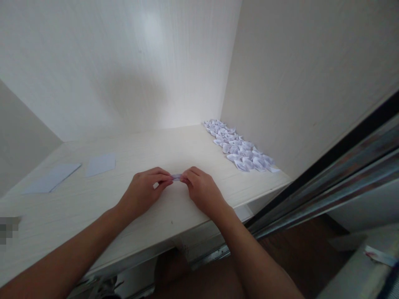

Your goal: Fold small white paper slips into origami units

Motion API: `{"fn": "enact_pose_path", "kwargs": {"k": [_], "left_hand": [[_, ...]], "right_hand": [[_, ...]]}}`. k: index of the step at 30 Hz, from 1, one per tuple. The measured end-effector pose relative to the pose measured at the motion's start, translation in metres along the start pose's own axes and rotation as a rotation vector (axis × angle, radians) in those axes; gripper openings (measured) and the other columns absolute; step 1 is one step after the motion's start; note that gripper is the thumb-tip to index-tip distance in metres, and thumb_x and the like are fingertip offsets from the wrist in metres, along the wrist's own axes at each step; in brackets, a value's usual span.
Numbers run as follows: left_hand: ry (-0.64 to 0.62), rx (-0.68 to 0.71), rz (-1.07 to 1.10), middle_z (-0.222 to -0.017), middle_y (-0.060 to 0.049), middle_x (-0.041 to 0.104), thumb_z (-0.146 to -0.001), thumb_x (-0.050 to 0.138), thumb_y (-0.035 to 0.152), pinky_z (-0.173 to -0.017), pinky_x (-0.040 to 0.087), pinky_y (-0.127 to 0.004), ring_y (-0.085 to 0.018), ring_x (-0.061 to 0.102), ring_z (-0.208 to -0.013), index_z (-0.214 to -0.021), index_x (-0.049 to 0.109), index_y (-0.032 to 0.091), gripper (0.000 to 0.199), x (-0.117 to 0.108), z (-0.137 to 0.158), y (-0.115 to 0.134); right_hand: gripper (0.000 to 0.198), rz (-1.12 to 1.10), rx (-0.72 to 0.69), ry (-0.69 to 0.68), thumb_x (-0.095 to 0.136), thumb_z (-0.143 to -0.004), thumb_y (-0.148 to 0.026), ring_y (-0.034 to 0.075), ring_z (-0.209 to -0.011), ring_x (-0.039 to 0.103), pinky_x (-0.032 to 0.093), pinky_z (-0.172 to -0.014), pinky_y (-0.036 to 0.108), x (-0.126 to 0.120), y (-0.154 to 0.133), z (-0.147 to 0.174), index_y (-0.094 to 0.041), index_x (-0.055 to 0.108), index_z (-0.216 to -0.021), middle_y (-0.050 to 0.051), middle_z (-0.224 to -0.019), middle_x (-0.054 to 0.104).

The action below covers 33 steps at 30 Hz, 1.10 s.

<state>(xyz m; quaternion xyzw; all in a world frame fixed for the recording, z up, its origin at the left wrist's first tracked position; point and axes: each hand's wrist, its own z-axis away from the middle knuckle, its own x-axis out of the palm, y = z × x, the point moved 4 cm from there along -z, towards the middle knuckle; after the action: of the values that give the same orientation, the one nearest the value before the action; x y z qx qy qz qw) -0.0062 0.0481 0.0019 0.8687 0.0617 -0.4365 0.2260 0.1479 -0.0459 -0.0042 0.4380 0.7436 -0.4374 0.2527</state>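
Between my fingertips is a small folded strip of white paper [176,177], just above the pale wooden shelf [149,149]. My left hand [149,187] pinches its left end, thumb and fingers closed together. At the opposite end, my right hand [199,189] grips it in the same kind of pinch. Only the middle of the paper shows; both ends are hidden by my fingers. To the right, along the side wall, lies a long pile of folded white paper pieces [240,145]. On the left are a stack of white paper sheets [54,176] and a separate paper sheet [100,164].
A white back panel [140,62] and a right side panel [296,70] enclose the shelf. Its front edge runs below my forearms. A dark-edged metal track [336,182] rises at the right. A pixelated patch covers something at the far left edge.
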Motion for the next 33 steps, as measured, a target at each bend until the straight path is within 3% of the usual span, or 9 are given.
{"fn": "enact_pose_path", "kwargs": {"k": [7,15,21,24,27,29,31,33], "left_hand": [[0.052,0.095,-0.113,-0.094,-0.005,0.077,-0.099,0.059,0.020,-0.076,0.060,-0.032,-0.019,0.071,-0.082,-0.092,0.080,0.020,0.022,0.003,0.004,0.002],[-0.042,0.061,-0.173,-0.093,-0.009,0.074,-0.100,0.049,0.012,-0.084,0.060,-0.038,-0.022,0.068,-0.088,-0.091,0.077,0.017,0.030,0.011,0.003,0.006],[-0.099,0.019,-0.068,-0.101,-0.007,0.075,-0.100,0.054,0.026,-0.085,0.058,-0.037,-0.022,0.070,-0.091,-0.095,0.079,0.021,0.025,0.012,0.004,-0.001],[-0.071,-0.051,-0.009,-0.098,-0.006,0.076,-0.098,0.056,0.029,-0.079,0.057,-0.034,-0.020,0.071,-0.084,-0.092,0.079,0.021,0.025,0.014,0.002,-0.006],[-0.035,-0.111,0.023,-0.093,-0.006,0.076,-0.097,0.056,0.030,-0.072,0.055,-0.032,-0.019,0.069,-0.078,-0.088,0.077,0.020,0.025,0.022,-0.008,-0.008],[-0.029,-0.150,0.023,-0.090,-0.006,0.076,-0.095,0.056,0.030,-0.072,0.054,-0.031,-0.019,0.069,-0.075,-0.089,0.076,0.020,0.023,0.032,-0.021,-0.009],[-0.032,-0.216,-0.015,-0.088,-0.007,0.077,-0.094,0.057,0.029,-0.073,0.054,-0.032,-0.019,0.068,-0.072,-0.089,0.076,0.018,0.023,0.046,-0.040,-0.011],[-0.032,-0.218,-0.037,-0.089,-0.009,0.077,-0.092,0.059,0.029,-0.076,0.054,-0.034,-0.021,0.069,-0.075,-0.089,0.077,0.016,0.022,0.063,-0.065,-0.012]], "right_hand": [[0.015,0.119,-0.062,-0.020,0.064,-0.095,-0.009,0.021,-0.095,0.067,0.053,-0.087,0.030,0.003,-0.003,0.002,-0.013,0.077,-0.102,0.010,-0.102,0.076],[0.021,0.173,0.020,-0.105,0.058,-0.097,-0.005,0.021,-0.097,0.064,0.050,-0.088,0.031,0.005,-0.004,-0.001,-0.013,0.077,-0.099,0.009,-0.100,0.076],[0.020,0.179,0.035,-0.118,0.056,-0.096,-0.003,0.021,-0.095,0.063,0.049,-0.087,0.031,0.007,0.000,-0.003,-0.013,0.074,-0.095,0.010,-0.098,0.073],[0.013,0.154,0.038,-0.049,0.062,-0.095,-0.010,0.023,-0.103,0.062,0.049,-0.092,0.034,0.004,0.000,-0.002,-0.013,0.072,-0.101,0.012,-0.110,0.072],[0.020,0.138,0.030,0.123,0.070,-0.093,-0.024,0.029,-0.119,0.057,0.047,-0.100,0.041,-0.006,-0.006,0.002,-0.014,0.070,-0.110,0.017,-0.130,0.066],[0.023,0.161,0.036,0.196,0.067,-0.095,-0.031,0.030,-0.119,0.058,0.047,-0.100,0.043,-0.011,-0.012,0.006,-0.015,0.070,-0.110,0.017,-0.130,0.066],[0.022,0.192,0.051,0.165,0.061,-0.098,-0.034,0.029,-0.109,0.063,0.048,-0.094,0.042,-0.010,-0.020,0.010,-0.015,0.071,-0.105,0.016,-0.117,0.071],[0.025,0.212,0.078,0.037,0.057,-0.100,-0.034,0.027,-0.091,0.068,0.050,-0.080,0.038,-0.005,-0.027,0.013,-0.016,0.072,-0.095,0.013,-0.098,0.075]]}}
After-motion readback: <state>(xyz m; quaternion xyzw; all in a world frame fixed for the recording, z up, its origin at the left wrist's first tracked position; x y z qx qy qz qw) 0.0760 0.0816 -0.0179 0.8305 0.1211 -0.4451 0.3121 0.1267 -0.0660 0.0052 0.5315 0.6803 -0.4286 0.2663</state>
